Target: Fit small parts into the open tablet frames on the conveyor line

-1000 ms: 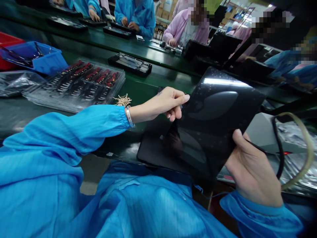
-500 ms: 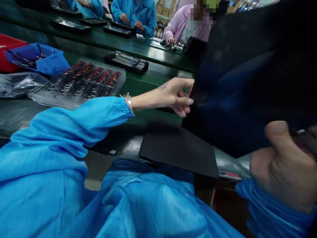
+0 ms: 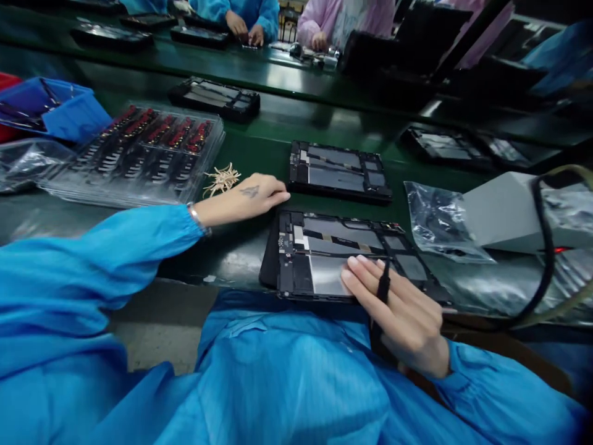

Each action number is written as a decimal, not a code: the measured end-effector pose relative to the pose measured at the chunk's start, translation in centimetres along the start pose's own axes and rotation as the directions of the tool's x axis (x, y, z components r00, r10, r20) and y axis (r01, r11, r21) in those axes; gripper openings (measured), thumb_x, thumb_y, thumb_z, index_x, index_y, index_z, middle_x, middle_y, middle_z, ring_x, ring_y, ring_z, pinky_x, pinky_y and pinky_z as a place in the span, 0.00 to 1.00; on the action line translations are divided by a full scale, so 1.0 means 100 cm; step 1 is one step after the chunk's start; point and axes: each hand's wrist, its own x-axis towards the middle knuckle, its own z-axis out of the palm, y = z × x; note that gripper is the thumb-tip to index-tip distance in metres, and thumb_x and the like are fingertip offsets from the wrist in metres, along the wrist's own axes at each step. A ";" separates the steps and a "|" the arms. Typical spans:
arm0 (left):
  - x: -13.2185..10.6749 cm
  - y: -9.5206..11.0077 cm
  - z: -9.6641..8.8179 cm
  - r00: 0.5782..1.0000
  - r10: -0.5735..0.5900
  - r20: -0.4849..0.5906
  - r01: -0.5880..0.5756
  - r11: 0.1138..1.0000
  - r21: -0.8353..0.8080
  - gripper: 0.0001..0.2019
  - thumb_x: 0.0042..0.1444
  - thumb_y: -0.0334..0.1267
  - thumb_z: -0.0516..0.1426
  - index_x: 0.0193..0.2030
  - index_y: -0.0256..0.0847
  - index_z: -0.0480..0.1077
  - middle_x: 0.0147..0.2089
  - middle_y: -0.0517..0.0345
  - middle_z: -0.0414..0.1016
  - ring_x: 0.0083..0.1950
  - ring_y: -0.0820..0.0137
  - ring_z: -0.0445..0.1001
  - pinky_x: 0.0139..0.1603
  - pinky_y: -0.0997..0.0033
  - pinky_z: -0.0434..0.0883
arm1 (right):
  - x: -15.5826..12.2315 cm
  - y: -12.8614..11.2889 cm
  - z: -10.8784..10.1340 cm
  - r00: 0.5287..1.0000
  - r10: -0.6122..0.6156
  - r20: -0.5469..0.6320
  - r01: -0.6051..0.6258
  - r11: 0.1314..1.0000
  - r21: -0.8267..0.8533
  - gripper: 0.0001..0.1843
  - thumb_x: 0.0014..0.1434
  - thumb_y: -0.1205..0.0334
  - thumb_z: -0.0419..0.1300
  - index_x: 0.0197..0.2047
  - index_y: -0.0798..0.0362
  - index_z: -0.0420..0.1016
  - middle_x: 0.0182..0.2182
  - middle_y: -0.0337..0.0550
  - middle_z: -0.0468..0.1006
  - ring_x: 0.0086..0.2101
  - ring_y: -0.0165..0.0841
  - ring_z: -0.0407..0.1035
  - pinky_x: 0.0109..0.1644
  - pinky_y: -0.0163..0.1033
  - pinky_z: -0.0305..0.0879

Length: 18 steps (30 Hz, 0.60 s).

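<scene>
An open tablet chassis (image 3: 324,250) lies inside-up on a black mat at the near table edge, showing boards and silver plates. My left hand (image 3: 245,198) rests on the green table, fingertips touching the chassis's upper left corner, holding nothing. My right hand (image 3: 398,309) lies flat on the chassis's lower right part. A thin black tool (image 3: 382,285) is pinched between its fingers. A second open chassis (image 3: 338,170) lies just beyond the first.
Left of my arm sit a clear tray of red-and-black parts (image 3: 139,154), a blue bin (image 3: 60,108) and a bundle of rubber bands (image 3: 222,179). A plastic bag (image 3: 440,216), a grey box (image 3: 504,210) and a black cable (image 3: 546,247) are at the right. Co-workers' hands work across the belt.
The dark tablet that both hands held up in the air now lies flat on the mat with its open side up. Both hands have come down onto it.
</scene>
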 end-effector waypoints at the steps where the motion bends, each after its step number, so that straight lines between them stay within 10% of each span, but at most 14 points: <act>1: -0.010 0.002 0.003 1.000 -0.022 0.011 0.022 1.000 0.006 0.24 0.73 0.51 0.46 0.55 0.36 0.77 0.49 0.47 0.76 0.51 0.60 0.74 0.59 0.61 0.68 | -0.003 -0.001 0.003 0.999 0.025 0.024 -0.026 0.999 0.025 0.32 0.72 0.70 0.54 0.75 0.38 0.62 0.64 0.40 0.72 0.63 0.44 0.70 0.73 0.47 0.65; 6: -0.044 0.021 0.017 0.988 -0.153 0.023 0.153 0.988 -0.003 0.31 0.72 0.57 0.42 0.66 0.38 0.68 0.64 0.43 0.66 0.62 0.53 0.64 0.69 0.46 0.63 | -0.011 -0.003 0.020 0.994 -0.062 0.092 0.063 0.998 -0.006 0.37 0.69 0.67 0.63 0.77 0.45 0.59 0.65 0.51 0.70 0.62 0.48 0.71 0.70 0.54 0.69; 11: -0.050 0.048 0.015 0.949 -0.289 0.127 0.316 0.865 -0.390 0.38 0.59 0.58 0.59 0.69 0.38 0.58 0.69 0.40 0.65 0.68 0.50 0.66 0.70 0.45 0.66 | -0.008 0.000 0.041 0.990 -0.132 -0.039 0.128 0.987 -0.099 0.28 0.65 0.68 0.68 0.67 0.55 0.74 0.61 0.58 0.75 0.61 0.48 0.72 0.72 0.54 0.66; 15: -0.047 0.068 -0.005 0.829 -0.514 0.222 0.500 0.501 -0.706 0.38 0.57 0.46 0.66 0.71 0.58 0.53 0.57 0.58 0.78 0.48 0.65 0.79 0.45 0.66 0.79 | -0.009 0.007 0.037 0.965 -0.017 -0.260 0.037 0.997 0.072 0.34 0.72 0.45 0.58 0.75 0.49 0.63 0.56 0.51 0.82 0.57 0.44 0.77 0.64 0.49 0.76; 18: -0.027 0.067 -0.027 0.824 -0.565 0.041 0.459 0.624 -0.632 0.32 0.58 0.48 0.67 0.65 0.74 0.60 0.37 0.73 0.79 0.32 0.74 0.75 0.32 0.75 0.74 | -0.027 0.017 0.006 0.859 0.289 -0.423 -0.230 0.955 0.186 0.39 0.71 0.34 0.50 0.79 0.37 0.52 0.53 0.44 0.83 0.50 0.43 0.80 0.57 0.48 0.79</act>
